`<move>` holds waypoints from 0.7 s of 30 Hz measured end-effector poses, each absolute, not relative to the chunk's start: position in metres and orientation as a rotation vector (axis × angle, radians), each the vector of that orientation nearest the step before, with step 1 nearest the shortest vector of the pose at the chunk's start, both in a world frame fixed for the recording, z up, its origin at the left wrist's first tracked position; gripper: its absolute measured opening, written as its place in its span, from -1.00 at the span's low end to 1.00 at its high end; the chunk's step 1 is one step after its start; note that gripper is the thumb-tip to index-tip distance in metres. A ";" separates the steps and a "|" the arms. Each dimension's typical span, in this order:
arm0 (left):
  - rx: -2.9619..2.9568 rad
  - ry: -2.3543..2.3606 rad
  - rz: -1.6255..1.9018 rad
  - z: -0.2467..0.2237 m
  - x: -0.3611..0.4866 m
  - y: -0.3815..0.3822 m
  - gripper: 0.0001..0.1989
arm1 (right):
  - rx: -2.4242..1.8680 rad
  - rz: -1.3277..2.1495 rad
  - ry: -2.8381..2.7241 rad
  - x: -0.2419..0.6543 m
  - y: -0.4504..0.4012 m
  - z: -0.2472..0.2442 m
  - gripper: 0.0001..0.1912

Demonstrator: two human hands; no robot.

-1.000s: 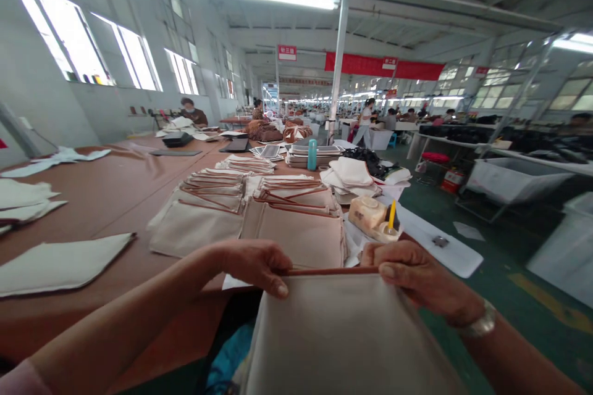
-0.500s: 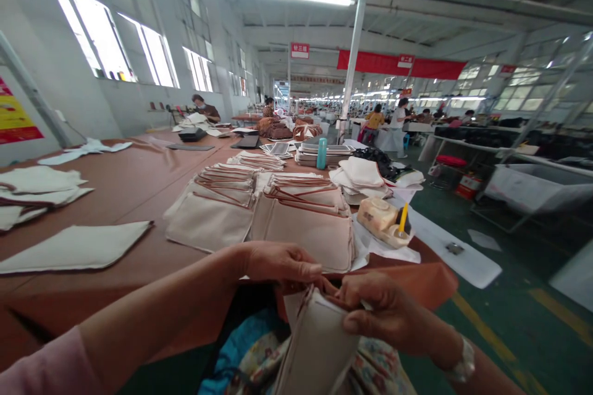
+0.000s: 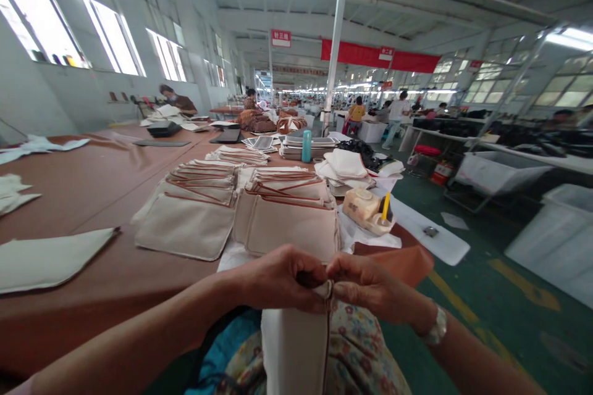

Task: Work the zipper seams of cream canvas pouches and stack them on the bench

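Observation:
A cream fabric panel with brown edging (image 3: 296, 345) hangs upright over my lap, in front of the table edge. My left hand (image 3: 291, 274) is closed on its top edge, thumb in front. My right hand (image 3: 370, 287), with a light band at the wrist, pinches the same top corner at the brown seam. The fingertips of both hands nearly meet there. Just beyond my hands lie stacks of similar cream panels with brown trim (image 3: 291, 222), and another stack (image 3: 185, 225) stands to their left.
The brown-covered table (image 3: 111, 197) carries a single cream panel (image 3: 50, 259) at left. A teal bottle (image 3: 306, 146), a wrapped package (image 3: 364, 207) and a yellow-handled tool (image 3: 385, 207) stand beyond the stacks. White bins (image 3: 556, 241) are on the floor at right. Co-workers sit and stand farther off.
The panel has turned, so its brown seam now faces right. My right hand has moved left and up to meet my left at the top corner. The view has swung right.

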State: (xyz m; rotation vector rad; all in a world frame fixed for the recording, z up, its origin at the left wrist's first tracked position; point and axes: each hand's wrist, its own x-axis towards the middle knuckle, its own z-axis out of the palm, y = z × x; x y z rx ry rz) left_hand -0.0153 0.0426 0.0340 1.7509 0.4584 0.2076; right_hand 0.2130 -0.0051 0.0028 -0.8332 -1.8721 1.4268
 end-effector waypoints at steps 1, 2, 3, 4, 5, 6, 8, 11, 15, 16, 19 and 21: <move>1.713 0.459 0.194 0.031 -0.015 0.042 -0.70 | -0.815 1.461 -1.839 0.211 -0.007 -0.001 -0.73; 1.692 0.474 0.183 0.030 -0.015 0.042 -0.67 | -0.797 1.492 -1.809 0.210 -0.008 -0.004 -0.74; 1.682 0.498 0.174 0.028 -0.016 0.042 -0.65 | -0.781 1.507 -1.780 0.208 -0.009 -0.007 -0.74; 1.676 0.529 0.172 0.027 -0.016 0.043 -0.64 | -0.770 1.505 -1.756 0.206 -0.010 -0.009 -0.75; 1.663 0.563 0.173 0.027 -0.016 0.044 -0.63 | -0.761 1.492 -1.738 0.205 -0.010 -0.011 -0.76; 1.644 0.590 0.176 0.027 -0.015 0.044 -0.62 | -0.756 1.473 -1.723 0.204 -0.011 -0.011 -0.76; 1.617 0.615 0.186 0.027 -0.014 0.046 -0.63 | -0.746 1.433 -1.703 0.202 -0.011 -0.012 -0.78; 1.617 0.610 0.196 0.025 -0.009 0.048 -0.68 | -0.768 1.387 -1.694 0.203 -0.011 -0.016 -0.77; 1.642 0.644 0.199 0.021 -0.002 0.047 -0.78 | -0.850 1.363 -1.630 0.205 -0.010 -0.023 -0.69; 1.666 0.666 0.200 0.021 -0.001 0.046 -0.80 | -0.865 1.366 -1.603 0.205 -0.010 -0.024 -0.67; 1.767 0.740 0.212 0.022 0.003 0.040 -0.84 | -0.944 1.366 -1.573 0.203 -0.011 -0.022 -0.66; 1.855 0.796 0.237 0.023 0.005 0.037 -0.87 | -1.034 1.356 -1.595 0.202 -0.012 -0.019 -0.69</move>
